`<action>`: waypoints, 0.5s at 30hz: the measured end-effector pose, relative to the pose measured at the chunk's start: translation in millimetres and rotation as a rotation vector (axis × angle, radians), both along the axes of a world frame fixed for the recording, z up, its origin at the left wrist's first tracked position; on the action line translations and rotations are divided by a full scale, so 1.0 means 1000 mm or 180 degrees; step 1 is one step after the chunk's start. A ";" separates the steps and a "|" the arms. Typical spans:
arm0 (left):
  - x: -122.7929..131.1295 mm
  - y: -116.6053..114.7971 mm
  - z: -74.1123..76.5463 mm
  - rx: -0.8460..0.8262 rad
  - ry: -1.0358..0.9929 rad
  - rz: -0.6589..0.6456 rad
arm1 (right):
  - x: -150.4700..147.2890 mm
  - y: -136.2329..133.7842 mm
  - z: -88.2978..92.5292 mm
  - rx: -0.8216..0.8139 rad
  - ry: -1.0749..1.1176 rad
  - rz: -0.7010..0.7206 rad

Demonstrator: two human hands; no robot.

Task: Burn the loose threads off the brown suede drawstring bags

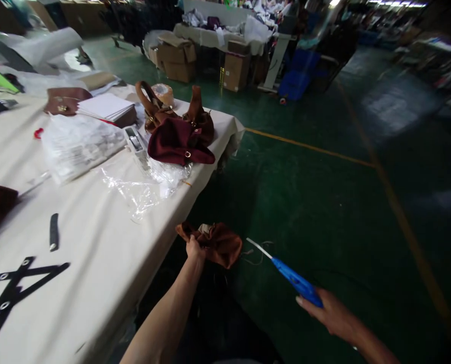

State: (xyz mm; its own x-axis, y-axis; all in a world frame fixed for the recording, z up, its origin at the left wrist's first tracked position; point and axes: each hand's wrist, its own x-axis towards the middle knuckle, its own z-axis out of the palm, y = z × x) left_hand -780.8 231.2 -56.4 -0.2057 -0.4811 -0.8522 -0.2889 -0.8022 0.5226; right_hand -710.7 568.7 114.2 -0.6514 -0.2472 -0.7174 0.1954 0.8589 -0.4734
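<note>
My left hand (195,250) is closed on a small brown suede-like bag (225,245), held out past the table's edge above the green floor. A pale piece shows at the bag's opening. In my right hand (329,308) is a blue-handled tool (296,280) with a thin, slightly curved pale tip. That tip points toward the bag and stays a little apart from it. Loose threads (256,255) show between the two. The fingers under the blue handle are partly hidden.
On the white-covered table (96,227) lie a maroon bag (172,141), brown bags (205,121), clear plastic (134,189), a white plastic bundle (81,141), black straps (20,283) and a tape roll (163,94). Cardboard boxes (178,60) and a blue bin (296,83) stand beyond.
</note>
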 end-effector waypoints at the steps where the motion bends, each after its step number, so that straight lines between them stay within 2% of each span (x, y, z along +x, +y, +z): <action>1: 0.002 0.003 -0.005 0.0010 -0.0009 -0.0029 | -0.001 -0.003 -0.002 0.0002 0.0020 0.0066; 6: 0.016 0.007 -0.016 0.0136 0.0249 -0.0437 | -0.009 -0.002 -0.018 0.0192 0.0048 0.0212; 8: 0.022 0.005 -0.018 0.0161 0.0438 -0.0688 | -0.013 0.002 -0.023 0.0244 0.0143 0.0121; 10: 0.028 0.001 -0.018 0.0154 0.0643 -0.0947 | -0.018 0.006 -0.024 0.0296 0.0148 -0.0010; 15: 0.042 -0.012 -0.013 0.0068 0.1080 -0.1534 | -0.030 0.005 -0.019 0.0243 0.0018 0.0229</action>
State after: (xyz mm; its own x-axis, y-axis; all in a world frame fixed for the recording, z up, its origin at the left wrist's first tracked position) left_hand -738.5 219.3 -69.5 -0.6598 -0.2491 -0.7089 -0.4429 -0.6333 0.6347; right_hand -741.1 573.9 95.4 -0.6381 -0.2380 -0.7322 0.1295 0.9043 -0.4068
